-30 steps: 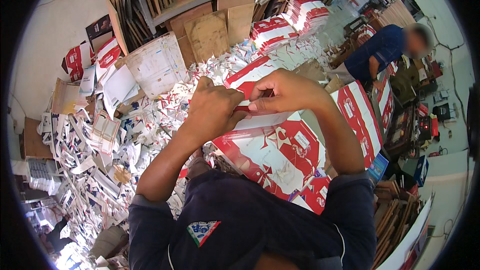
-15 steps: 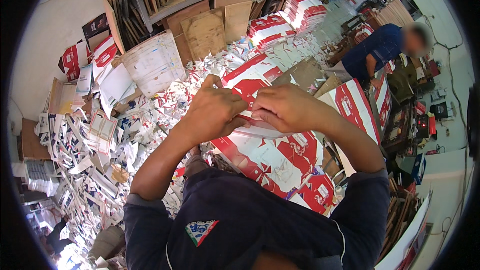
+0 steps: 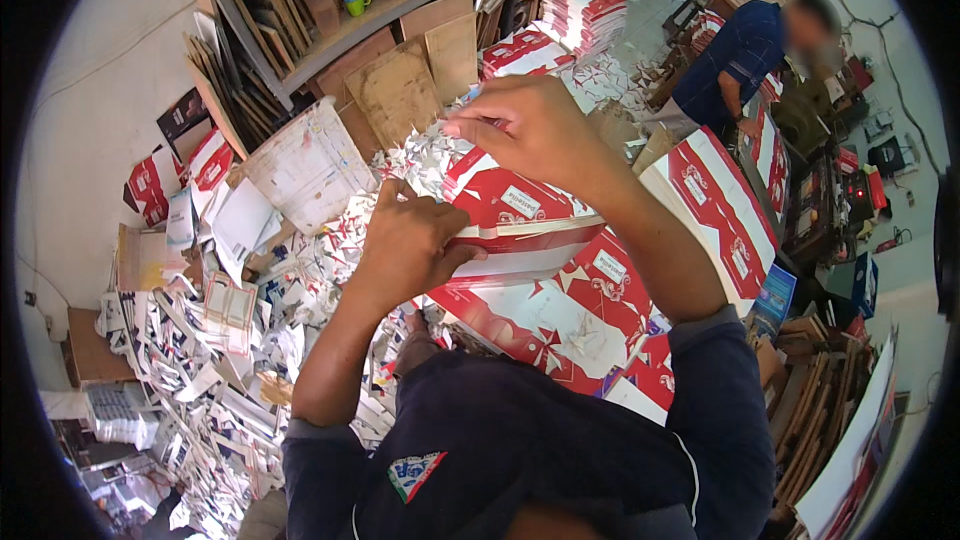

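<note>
A thick stack of red and white printed card sheets [image 3: 520,230] stands in front of me, its layered edge turned toward me. My left hand [image 3: 405,245] grips the stack's left corner, thumb on the near edge and fingers over the far side. Above the stack's far left part, my right hand [image 3: 535,130] is raised, fingers curled toward the thumb as in a pinch. What lies between those fingertips, if anything, cannot be made out. Beneath the stack lie more red and white printed sheets [image 3: 560,325], with white star-shaped areas.
Paper scraps [image 3: 220,390] cover the floor to the left and ahead. Wooden boards [image 3: 395,90] lean below a grey shelf [image 3: 365,5]. Another printed stack [image 3: 710,210] stands at the right. A co-worker in a dark blue shirt [image 3: 735,55] bends over a bench at the far right.
My right hand has lifted away from the stack's edge, up and to the far left, apart from my left hand. The left hand stays at the corner. The whole view has shifted slightly.
</note>
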The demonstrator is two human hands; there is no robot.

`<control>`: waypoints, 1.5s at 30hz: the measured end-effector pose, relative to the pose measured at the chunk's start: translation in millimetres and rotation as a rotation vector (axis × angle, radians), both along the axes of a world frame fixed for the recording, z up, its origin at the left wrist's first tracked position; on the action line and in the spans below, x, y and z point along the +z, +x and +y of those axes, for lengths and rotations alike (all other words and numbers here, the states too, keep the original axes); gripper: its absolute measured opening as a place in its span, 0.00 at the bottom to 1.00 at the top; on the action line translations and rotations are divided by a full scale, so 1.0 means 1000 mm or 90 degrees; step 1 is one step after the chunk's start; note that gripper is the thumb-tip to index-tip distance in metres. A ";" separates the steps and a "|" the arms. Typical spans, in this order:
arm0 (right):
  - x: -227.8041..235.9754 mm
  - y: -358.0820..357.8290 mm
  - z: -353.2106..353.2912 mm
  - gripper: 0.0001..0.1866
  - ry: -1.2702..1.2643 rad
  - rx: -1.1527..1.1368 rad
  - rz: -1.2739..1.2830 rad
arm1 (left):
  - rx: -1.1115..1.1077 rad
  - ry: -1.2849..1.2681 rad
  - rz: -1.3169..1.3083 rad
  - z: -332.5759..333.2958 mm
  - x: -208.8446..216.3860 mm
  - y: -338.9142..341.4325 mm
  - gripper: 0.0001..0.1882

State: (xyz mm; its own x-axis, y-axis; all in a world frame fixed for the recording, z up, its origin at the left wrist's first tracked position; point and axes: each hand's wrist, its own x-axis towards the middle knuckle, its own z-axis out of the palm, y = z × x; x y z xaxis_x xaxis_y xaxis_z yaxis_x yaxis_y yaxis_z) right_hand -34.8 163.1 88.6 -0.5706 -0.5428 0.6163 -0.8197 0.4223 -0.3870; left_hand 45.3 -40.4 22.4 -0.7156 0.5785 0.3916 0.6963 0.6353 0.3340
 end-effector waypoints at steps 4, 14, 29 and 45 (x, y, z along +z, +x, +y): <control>-0.018 0.000 0.019 0.21 -0.038 -0.063 -0.245 | 0.007 -0.022 -0.018 -0.003 -0.001 -0.004 0.14; 0.018 0.025 0.005 0.21 -0.272 0.025 -0.206 | -0.005 -0.008 -0.018 -0.003 -0.001 -0.004 0.14; -0.056 0.015 0.079 0.13 0.158 0.193 -0.757 | -0.016 0.025 0.009 -0.005 -0.006 0.001 0.13; -0.048 0.057 0.063 0.14 0.147 -0.001 -0.296 | 0.002 -0.003 -0.019 -0.004 -0.003 -0.003 0.11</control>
State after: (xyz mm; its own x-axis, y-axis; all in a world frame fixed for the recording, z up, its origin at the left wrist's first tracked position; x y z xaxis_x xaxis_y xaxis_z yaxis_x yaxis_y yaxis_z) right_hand 22.4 226.5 40.7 -0.7571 -0.6330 0.1619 -0.5822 0.5411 -0.6069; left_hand 42.6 -44.5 19.5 -0.7283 0.5786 0.3672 0.6845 0.6390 0.3509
